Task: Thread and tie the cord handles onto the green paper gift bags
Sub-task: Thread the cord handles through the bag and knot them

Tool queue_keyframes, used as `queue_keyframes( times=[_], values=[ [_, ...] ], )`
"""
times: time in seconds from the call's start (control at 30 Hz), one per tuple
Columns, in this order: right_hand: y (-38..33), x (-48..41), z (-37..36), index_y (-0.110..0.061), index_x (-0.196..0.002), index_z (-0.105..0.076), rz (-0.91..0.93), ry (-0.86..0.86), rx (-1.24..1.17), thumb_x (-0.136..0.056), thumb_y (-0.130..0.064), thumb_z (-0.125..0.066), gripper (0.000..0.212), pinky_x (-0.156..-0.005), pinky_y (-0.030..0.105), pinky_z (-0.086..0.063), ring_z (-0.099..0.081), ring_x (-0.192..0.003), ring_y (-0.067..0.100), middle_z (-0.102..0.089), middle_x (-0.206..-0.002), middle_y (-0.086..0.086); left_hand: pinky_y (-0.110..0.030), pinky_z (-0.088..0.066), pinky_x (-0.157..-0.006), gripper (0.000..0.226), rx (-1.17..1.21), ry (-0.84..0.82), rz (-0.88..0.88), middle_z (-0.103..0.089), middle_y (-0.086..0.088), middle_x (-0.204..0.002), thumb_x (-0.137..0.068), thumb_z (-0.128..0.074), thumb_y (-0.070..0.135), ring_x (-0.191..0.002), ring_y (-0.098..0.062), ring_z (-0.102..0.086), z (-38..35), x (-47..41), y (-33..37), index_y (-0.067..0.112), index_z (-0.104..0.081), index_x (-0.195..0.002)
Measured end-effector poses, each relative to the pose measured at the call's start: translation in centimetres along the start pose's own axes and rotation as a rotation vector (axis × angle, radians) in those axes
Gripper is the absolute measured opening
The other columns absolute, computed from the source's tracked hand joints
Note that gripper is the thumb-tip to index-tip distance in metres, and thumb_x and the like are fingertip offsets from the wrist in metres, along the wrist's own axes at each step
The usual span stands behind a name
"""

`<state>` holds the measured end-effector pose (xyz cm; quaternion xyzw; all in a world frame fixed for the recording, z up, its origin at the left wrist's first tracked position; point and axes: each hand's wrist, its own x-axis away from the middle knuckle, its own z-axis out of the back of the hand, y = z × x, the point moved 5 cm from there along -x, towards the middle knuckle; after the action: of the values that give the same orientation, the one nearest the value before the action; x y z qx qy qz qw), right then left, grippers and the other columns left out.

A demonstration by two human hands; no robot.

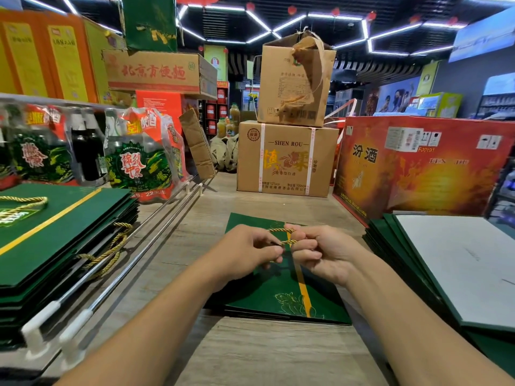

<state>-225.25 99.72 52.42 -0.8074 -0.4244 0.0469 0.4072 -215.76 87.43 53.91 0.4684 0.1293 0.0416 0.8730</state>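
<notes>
Right, I see two bare hands meeting over one flat dark-green paper gift bag with a gold stripe (274, 293), which lies on the pale wooden tabletop (264, 355) directly beneath the grip. The left hand (248, 247) pinches a twisted gold cord (282, 231) between thumb and fingertips. The right hand (324, 253) has its fingers curled round the same cord, so both are closed on it. Two strands of that cord run across the small gap between the hands, one above the other, over the bag's far end. I cannot tell whether it passes through the bag's holes.

Left of the grip sits one stack of green bags with gold cord handles (69, 218), and two metal rails (164, 211) lie between that stack and the hands. Right of the grip is a second stack of green bags (384, 240), its top face white. Beyond the grip stand two brown cardboard boxes (287, 160), one on the other.
</notes>
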Motion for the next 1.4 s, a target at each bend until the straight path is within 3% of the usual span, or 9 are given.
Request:
queue_keyframes(
  times=[0.13,0.33,0.43,0.5,0.63,0.97,1.13,1.3,1.4],
  values=[
    [0.1,-0.4,0.4,-0.001,-0.124,-0.052,0.014,0.033,0.084,-0.102,0.003,-0.042,0.024,-0.029,0.013,-0.022,-0.032,-0.037,0.004,-0.043,-0.063,0.000,-0.023,-0.047,-0.062,0.018,-0.074,0.031,-0.022,-0.073,-0.001,-0.074,-0.097,-0.066,0.026,-0.062,-0.008,-0.057,0.5,0.1,0.2,0.018,-0.078,-0.086],
    [-0.3,-0.1,0.8,-0.003,-0.110,-0.058,0.074,0.109,0.484,-0.105,-0.010,-0.051,0.011,-0.034,0.016,-0.029,-0.041,-0.046,0.007,-0.056,-0.071,0.004,-0.044,-0.055,-0.076,0.034,-0.186,0.040,0.002,-0.074,-0.008,-0.081,-0.101,-0.057,0.037,-0.069,-0.019,-0.058,0.6,-0.1,0.0,0.019,-0.078,-0.081],
    [-1.9,0.7,1.2,-0.008,-0.115,-0.065,0.350,0.354,1.005,-0.105,-0.021,-0.055,0.019,-0.060,0.024,-0.048,-0.062,-0.075,0.015,-0.068,-0.097,0.004,-0.044,-0.054,-0.077,0.035,-0.170,0.072,0.010,-0.073,0.005,-0.078,-0.103,-0.054,0.034,-0.070,-0.012,-0.058,1.0,-0.1,-0.2,0.017,-0.077,-0.083],
    [-3.2,1.4,0.1,-0.016,-0.121,-0.070,0.637,0.327,1.217,-0.101,-0.022,-0.063,0.022,-0.082,0.027,-0.054,-0.066,-0.099,0.011,-0.071,-0.111,-0.004,-0.034,-0.049,-0.072,0.036,-0.132,0.092,0.016,-0.073,0.013,-0.082,-0.104,-0.052,0.032,-0.068,0.002,-0.058,1.2,-0.1,-0.1,0.015,-0.078,-0.087],
    [-2.0,1.7,-1.9,-0.022,-0.109,-0.078,0.773,0.013,1.276,-0.093,-0.018,-0.074,0.017,-0.090,0.026,-0.057,-0.071,-0.098,0.007,-0.077,-0.100,-0.008,-0.022,-0.043,-0.065,0.032,0.045,0.088,0.044,-0.075,0.008,-0.086,-0.106,-0.048,0.030,-0.070,-0.006,-0.055,1.3,0.1,0.1,0.022,-0.076,-0.093],
    [-1.3,1.7,-2.4,-0.027,-0.094,-0.077,0.944,0.056,1.220,-0.094,-0.016,-0.073,0.012,-0.084,0.039,-0.059,-0.070,-0.088,0.013,-0.076,-0.088,-0.007,-0.032,-0.035,-0.069,0.030,0.148,0.005,0.225,-0.077,0.010,-0.093,-0.103,-0.052,0.042,-0.080,-0.015,-0.052,3.1,0.5,0.0,0.026,-0.077,-0.102],
    [-1.4,1.6,-2.2,-0.024,-0.089,-0.075,0.925,0.083,1.154,-0.094,-0.013,-0.071,0.013,-0.080,0.038,-0.061,-0.070,-0.083,0.018,-0.074,-0.084,-0.001,-0.032,-0.053,-0.070,0.024,-0.297,0.313,0.372,-0.073,-0.011,-0.089,-0.097,-0.061,0.025,-0.077,-0.023,-0.064,7.2,0.2,-3.0,0.007,-0.072,-0.087],
    [-0.8,1.8,-2.7,-0.020,-0.090,-0.071,0.878,0.016,1.107,-0.097,-0.009,-0.067,0.013,-0.059,0.025,-0.053,-0.060,-0.063,0.006,-0.068,-0.076,0.001,-0.035,-0.051,-0.073,0.038,-0.462,0.104,0.536,-0.073,-0.014,-0.102,-0.091,-0.071,0.038,-0.085,-0.027,-0.066,6.2,0.5,-3.7,0.004,-0.068,-0.107],
    [-0.1,1.4,-2.9,-0.021,-0.091,-0.073,0.850,0.001,1.152,-0.096,-0.013,-0.069,0.011,-0.063,0.021,-0.049,-0.057,-0.067,0.002,-0.067,-0.077,-0.003,-0.037,-0.050,-0.076,0.041,-0.439,0.076,0.550,-0.072,-0.016,-0.106,-0.088,-0.077,0.038,-0.103,-0.034,-0.068,6.2,0.5,-3.6,0.004,-0.067,-0.109]
  ],
)
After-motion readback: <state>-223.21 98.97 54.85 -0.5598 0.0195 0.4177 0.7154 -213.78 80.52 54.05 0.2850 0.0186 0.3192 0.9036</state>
